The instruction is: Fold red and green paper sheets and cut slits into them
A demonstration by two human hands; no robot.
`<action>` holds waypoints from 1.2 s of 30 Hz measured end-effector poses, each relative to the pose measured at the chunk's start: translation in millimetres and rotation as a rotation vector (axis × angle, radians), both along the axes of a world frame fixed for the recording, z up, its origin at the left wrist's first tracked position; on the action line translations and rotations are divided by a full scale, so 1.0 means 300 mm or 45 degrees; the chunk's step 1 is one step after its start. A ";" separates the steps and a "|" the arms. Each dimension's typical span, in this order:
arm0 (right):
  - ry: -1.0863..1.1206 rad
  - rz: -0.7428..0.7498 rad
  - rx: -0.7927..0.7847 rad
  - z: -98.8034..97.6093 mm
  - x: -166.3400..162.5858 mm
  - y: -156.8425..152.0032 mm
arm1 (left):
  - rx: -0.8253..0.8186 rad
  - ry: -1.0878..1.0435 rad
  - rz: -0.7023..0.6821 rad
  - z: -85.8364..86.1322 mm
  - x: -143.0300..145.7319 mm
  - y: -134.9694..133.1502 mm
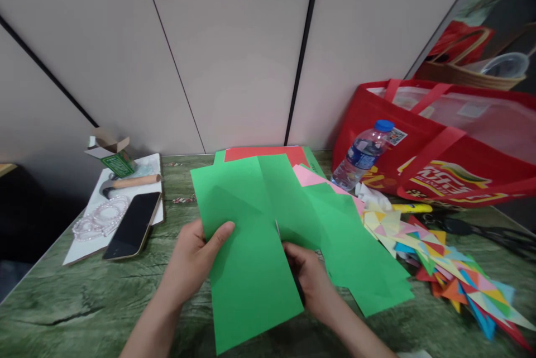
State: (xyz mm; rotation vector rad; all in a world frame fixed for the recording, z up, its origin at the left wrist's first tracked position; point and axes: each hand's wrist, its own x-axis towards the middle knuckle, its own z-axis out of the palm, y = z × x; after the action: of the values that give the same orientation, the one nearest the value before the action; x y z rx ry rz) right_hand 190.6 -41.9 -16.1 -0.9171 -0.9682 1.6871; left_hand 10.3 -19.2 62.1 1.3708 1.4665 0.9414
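Observation:
My left hand (193, 260) pinches the left edge of a green paper sheet (247, 274), thumb on top, holding it tilted above the table. My right hand (312, 280) is closed behind the sheet's right edge, around a dark handle that is mostly hidden. A thin pale blade (277, 229) shows at the edge between this sheet and more green sheets (355, 252) spread to the right. Under them lie a red sheet (268, 153) and a pink sheet (307, 176).
The green marbled table (84, 302) carries a phone (133, 225), bead bracelets (100, 217), a hammer (129, 182) and a small green box (113, 157) at left. A water bottle (363, 154), a red bag (452, 146), black scissors (481, 230) and several colourful folded paper pieces (452, 274) are at right.

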 end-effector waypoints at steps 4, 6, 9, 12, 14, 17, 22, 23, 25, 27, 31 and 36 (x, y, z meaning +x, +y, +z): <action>0.030 0.007 -0.037 -0.011 0.000 0.000 | 0.006 -0.029 -0.017 -0.004 0.000 0.003; 0.010 0.020 -0.045 -0.016 0.002 0.002 | 0.008 -0.029 -0.014 -0.005 0.000 0.005; -0.025 0.039 -0.001 -0.013 0.003 0.003 | 0.001 -0.036 -0.018 -0.003 -0.001 0.006; -0.020 0.052 0.063 0.007 0.001 -0.001 | -0.014 -0.028 -0.035 -0.002 -0.001 0.006; -0.017 0.050 0.096 0.025 -0.002 -0.003 | -0.002 0.024 -0.053 -0.001 -0.002 0.007; -0.022 0.029 0.151 0.036 -0.006 -0.003 | 0.019 0.097 -0.107 0.003 -0.003 0.008; -0.045 -0.033 0.209 0.021 -0.005 0.004 | -0.007 0.106 -0.137 0.007 -0.003 0.010; -0.034 -0.037 0.198 0.022 -0.004 0.004 | -0.008 0.114 -0.133 0.006 -0.002 0.010; -0.025 -0.033 0.178 0.028 -0.003 0.004 | -0.009 0.119 -0.127 0.004 0.001 0.011; -0.030 -0.022 0.182 0.036 -0.002 0.004 | -0.013 0.107 -0.126 0.002 0.003 0.011; -0.038 -0.017 0.197 0.042 0.000 0.005 | -0.002 0.106 -0.122 0.002 0.007 0.010; -0.015 -0.027 0.151 0.040 -0.001 0.006 | 0.033 0.129 -0.123 0.006 0.010 0.009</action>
State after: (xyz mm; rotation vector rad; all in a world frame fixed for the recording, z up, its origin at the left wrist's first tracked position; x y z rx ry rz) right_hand 190.4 -40.2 -4.1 -0.8565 -1.0511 1.5903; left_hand 13.3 -16.4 64.0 1.5137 1.4536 0.8433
